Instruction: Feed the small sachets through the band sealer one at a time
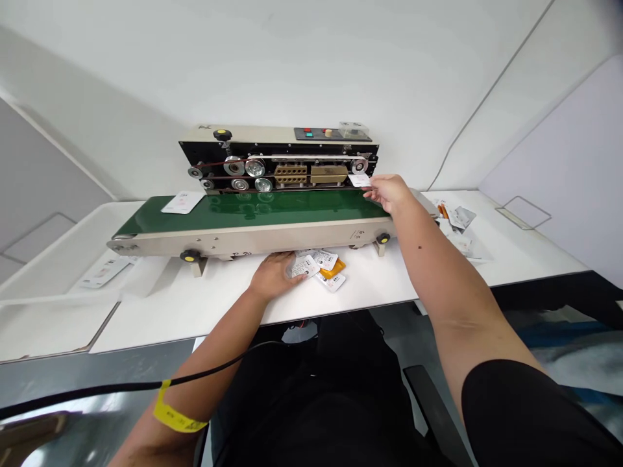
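Upper right of centre, the right hand (389, 191) pinches 1 white pouch (359, 180) at the band sealer (292, 174): apparently feeding, which calls for a level edge. Below centre, the left hand (275, 275) touches printed pouches (305, 266), grip unclear.

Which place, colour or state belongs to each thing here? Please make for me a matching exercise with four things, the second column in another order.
Column one:
1. right hand
2. left hand
3. conveyor belt
4. forearm band

Column two:
A. yellow
B. at the loose packets on the table
C. green
D. holding a white packet near the right end of the machine

Right pairs: 1-D, 2-B, 3-C, 4-A
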`<action>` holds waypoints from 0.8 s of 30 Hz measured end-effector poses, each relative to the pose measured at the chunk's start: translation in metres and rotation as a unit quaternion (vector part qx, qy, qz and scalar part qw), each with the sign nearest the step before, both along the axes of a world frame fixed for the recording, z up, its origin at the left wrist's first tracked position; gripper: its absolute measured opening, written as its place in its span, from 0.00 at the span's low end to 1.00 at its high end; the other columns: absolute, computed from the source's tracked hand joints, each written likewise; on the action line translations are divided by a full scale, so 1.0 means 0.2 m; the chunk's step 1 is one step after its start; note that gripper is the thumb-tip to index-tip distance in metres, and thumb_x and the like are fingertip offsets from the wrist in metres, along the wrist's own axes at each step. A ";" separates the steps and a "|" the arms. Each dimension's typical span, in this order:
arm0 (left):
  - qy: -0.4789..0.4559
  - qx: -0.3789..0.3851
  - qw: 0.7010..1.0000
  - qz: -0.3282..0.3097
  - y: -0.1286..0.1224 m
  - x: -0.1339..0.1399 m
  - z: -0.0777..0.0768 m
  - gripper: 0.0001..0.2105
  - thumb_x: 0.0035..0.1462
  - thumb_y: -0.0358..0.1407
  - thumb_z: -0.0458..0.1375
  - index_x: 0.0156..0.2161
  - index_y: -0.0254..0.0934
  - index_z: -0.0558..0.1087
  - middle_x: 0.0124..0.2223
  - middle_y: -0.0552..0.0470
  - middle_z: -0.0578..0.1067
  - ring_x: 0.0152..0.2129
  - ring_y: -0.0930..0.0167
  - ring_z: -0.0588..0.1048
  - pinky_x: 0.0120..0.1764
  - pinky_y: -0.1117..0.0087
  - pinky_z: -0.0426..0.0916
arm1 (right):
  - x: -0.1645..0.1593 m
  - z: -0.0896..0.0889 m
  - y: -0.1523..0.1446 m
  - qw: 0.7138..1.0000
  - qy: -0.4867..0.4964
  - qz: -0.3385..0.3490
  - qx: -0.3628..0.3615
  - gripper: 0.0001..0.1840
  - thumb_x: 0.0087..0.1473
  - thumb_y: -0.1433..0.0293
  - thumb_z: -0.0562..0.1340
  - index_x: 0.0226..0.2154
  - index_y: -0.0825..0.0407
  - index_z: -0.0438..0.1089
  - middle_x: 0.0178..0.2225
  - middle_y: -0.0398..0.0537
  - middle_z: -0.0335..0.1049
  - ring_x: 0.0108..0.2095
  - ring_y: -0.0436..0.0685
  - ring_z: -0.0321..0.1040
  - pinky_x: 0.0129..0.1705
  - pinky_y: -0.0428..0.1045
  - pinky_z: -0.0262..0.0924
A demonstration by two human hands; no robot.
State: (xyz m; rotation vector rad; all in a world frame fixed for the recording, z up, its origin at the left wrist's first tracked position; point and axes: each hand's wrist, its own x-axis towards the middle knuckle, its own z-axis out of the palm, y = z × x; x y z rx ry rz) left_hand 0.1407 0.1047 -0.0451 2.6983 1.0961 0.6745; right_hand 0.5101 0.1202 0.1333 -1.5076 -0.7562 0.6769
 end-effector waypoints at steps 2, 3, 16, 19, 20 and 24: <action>-0.006 -0.005 1.000 -0.018 0.01 0.00 0.00 0.33 0.53 0.59 0.69 0.58 0.41 0.78 0.61 0.39 0.79 0.58 0.45 0.76 0.59 0.46 0.73 | -0.05 -0.04 -0.07 0.994 -0.093 -0.039 0.037 0.10 0.59 0.66 0.67 0.43 0.54 0.75 0.34 0.49 0.76 0.27 0.51 0.72 0.24 0.43 0.63; -0.011 -0.012 1.000 -0.022 0.01 0.00 0.00 0.32 0.52 0.58 0.70 0.58 0.41 0.79 0.60 0.39 0.80 0.58 0.45 0.77 0.60 0.46 0.73 | -0.09 -0.07 -0.13 0.984 -0.149 -0.072 0.067 0.12 0.61 0.65 0.65 0.45 0.53 0.75 0.38 0.50 0.77 0.31 0.52 0.74 0.29 0.45 0.68; -0.241 -0.395 0.885 -0.053 -0.02 0.00 0.11 0.23 0.55 0.51 0.69 0.49 0.38 0.73 0.40 0.50 0.80 0.32 0.68 0.77 0.33 0.68 0.73 | -0.75 -0.86 -0.77 0.887 -0.373 0.243 0.125 0.30 0.62 0.69 0.62 0.66 0.41 0.67 0.60 0.52 0.72 0.61 0.70 0.66 0.67 0.68 0.62; -0.290 -0.444 0.845 -0.070 0.00 -0.01 0.11 0.26 0.53 0.52 0.72 0.49 0.36 0.74 0.39 0.49 0.80 0.29 0.70 0.76 0.31 0.70 0.71 | -0.72 -0.88 -0.74 0.896 -0.360 0.237 0.107 0.32 0.62 0.68 0.62 0.68 0.45 0.65 0.60 0.55 0.72 0.61 0.69 0.65 0.66 0.68 0.60; -0.293 -0.453 0.839 -0.069 0.00 -0.02 0.11 0.26 0.53 0.52 0.72 0.49 0.35 0.75 0.38 0.49 0.80 0.27 0.72 0.75 0.30 0.71 0.69 | -0.72 -0.88 -0.74 0.898 -0.358 0.235 0.099 0.33 0.61 0.68 0.62 0.68 0.46 0.65 0.59 0.55 0.72 0.61 0.69 0.65 0.66 0.68 0.60; -0.291 -0.467 0.832 -0.073 0.03 -0.04 0.10 0.26 0.55 0.51 0.72 0.51 0.34 0.76 0.34 0.50 0.81 0.21 0.74 0.73 0.26 0.72 0.66 | -0.72 -0.88 -0.74 0.893 -0.366 0.249 0.088 0.33 0.61 0.69 0.62 0.68 0.47 0.65 0.56 0.54 0.74 0.60 0.68 0.64 0.66 0.67 0.60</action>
